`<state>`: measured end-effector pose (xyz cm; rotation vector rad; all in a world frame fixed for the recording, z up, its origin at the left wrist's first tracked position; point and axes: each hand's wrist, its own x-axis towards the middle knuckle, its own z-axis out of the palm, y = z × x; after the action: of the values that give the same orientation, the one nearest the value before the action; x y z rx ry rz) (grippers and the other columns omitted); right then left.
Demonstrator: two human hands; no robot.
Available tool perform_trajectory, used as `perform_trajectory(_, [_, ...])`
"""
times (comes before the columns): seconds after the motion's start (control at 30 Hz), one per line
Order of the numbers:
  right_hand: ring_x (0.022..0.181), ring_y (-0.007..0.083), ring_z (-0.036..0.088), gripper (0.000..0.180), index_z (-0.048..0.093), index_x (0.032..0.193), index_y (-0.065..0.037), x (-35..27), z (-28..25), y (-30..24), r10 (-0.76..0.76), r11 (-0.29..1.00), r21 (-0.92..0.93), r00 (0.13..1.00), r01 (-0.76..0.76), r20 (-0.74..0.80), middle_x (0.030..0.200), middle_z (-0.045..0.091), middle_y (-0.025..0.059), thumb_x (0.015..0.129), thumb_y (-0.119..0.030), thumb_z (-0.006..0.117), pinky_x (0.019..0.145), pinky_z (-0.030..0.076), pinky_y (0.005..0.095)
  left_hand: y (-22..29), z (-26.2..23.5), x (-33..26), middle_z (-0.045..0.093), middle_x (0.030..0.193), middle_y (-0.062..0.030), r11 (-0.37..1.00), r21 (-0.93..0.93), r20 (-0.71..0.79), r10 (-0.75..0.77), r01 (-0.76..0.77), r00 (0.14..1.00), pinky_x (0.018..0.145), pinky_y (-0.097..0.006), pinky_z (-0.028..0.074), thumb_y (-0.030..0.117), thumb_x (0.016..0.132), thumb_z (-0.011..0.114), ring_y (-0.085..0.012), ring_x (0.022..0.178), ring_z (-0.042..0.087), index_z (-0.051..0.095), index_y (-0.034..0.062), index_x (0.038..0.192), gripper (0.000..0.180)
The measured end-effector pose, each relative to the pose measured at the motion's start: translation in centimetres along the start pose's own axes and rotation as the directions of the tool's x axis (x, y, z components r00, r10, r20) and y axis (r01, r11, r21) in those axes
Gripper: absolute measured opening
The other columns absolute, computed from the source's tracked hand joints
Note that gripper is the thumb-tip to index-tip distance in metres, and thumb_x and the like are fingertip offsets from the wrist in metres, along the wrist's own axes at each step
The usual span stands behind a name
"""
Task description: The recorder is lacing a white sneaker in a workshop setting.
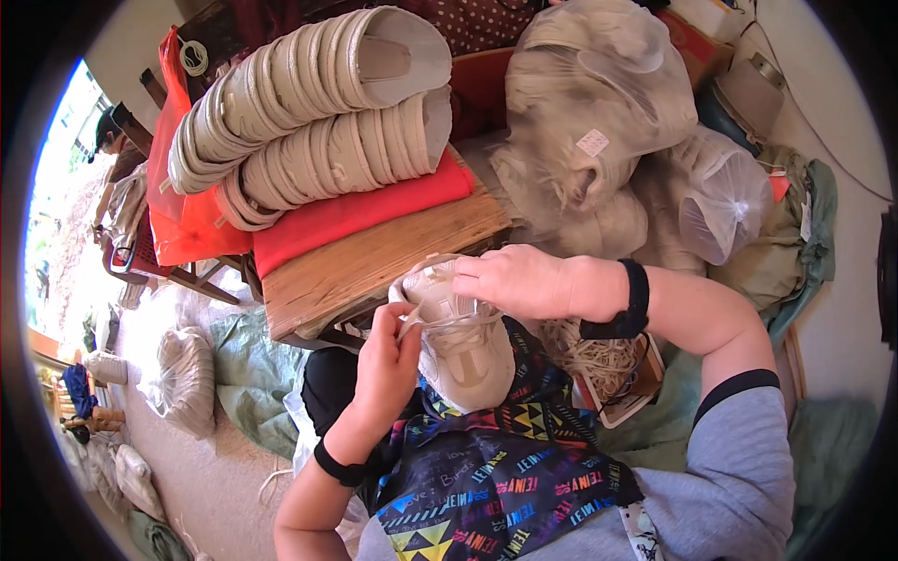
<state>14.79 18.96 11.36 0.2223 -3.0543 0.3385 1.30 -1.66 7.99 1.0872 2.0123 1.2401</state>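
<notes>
**Pale shoe [475, 376] over a patterned apron [524, 481], near a wooden table [383, 257]**

The shoe sits above the person's lap, just off the near edge of the table, its toe turned toward the person and its opening at the far end. The left hand [385, 365] is at the shoe's left side, thumb and forefinger pinched on a lace [412, 320]. The right hand [519, 282] reaches in from the right, fingers bent over the far part of the shoe, by its tongue; whether the fingertips grip anything cannot be told. Each wrist wears a black band.

On the table, two rows of nested pale shoe uppers [290, 107] lie on a red cloth [374, 213]. A red plastic bag [182, 227] hangs to their left. At the far right stand bulky clear plastic bags [599, 93] with pale contents. To the right of the shoe, a box [623, 411] holds a tangle of pale laces [591, 358]. On the left, a filled clear bag [180, 383] rests on the floor [182, 472] beside a green sheet [251, 379]. At the far left, another person [114, 154] is partly visible.
</notes>
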Motion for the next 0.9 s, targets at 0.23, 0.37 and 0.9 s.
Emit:
perform_trajectory(0.23, [0.078,0.0333,0.062,0.018,0.059,0.093,-0.008,0.2,0.7,1.9,-0.117,0.987,0.111,0.993,0.113,0.031,0.100,0.056,0.0103,0.079,-0.017,0.068,0.065,0.051,0.0439,-1.4,-0.4,0.6,0.053,0.065,-0.0088,0.984,0.136,0.024,0.108,-0.111,0.994,0.055,-0.034,0.042,0.020,0.096,0.061,-0.0187,0.060,0.052,0.060,0.0033,0.086,0.019])
perform_trajectory(0.37, [0.083,0.0287,0.061,0.015,0.064,0.081,-0.006,-0.5,1.3,1.1,0.111,0.890,0.432,0.989,-0.143,0.100,0.096,0.055,0.0089,0.081,-0.020,0.070,0.070,0.049,0.0385,-4.5,-0.6,-0.1,0.060,0.066,-0.0041,0.971,-0.166,0.110,-0.157,0.174,0.981,0.057,-0.028,0.043,0.024,0.104,0.048,-0.0086,0.061,0.053,0.063,0.0013,0.092,0.029])
perform_trajectory(0.9, [0.078,0.0264,0.064,0.016,0.061,0.088,-0.004,1.1,-0.2,-2.8,0.340,0.864,0.445,0.924,-0.234,-0.173,0.080,0.065,0.0083,0.093,-0.019,0.061,0.068,0.049,0.0391,-2.5,-0.5,-1.7,0.061,0.066,-0.0134,0.985,0.065,0.084,-0.167,0.162,0.982,0.059,-0.035,0.048,0.020,0.101,0.051,-0.0216,0.060,0.061,0.062,0.0017,0.093,0.023])
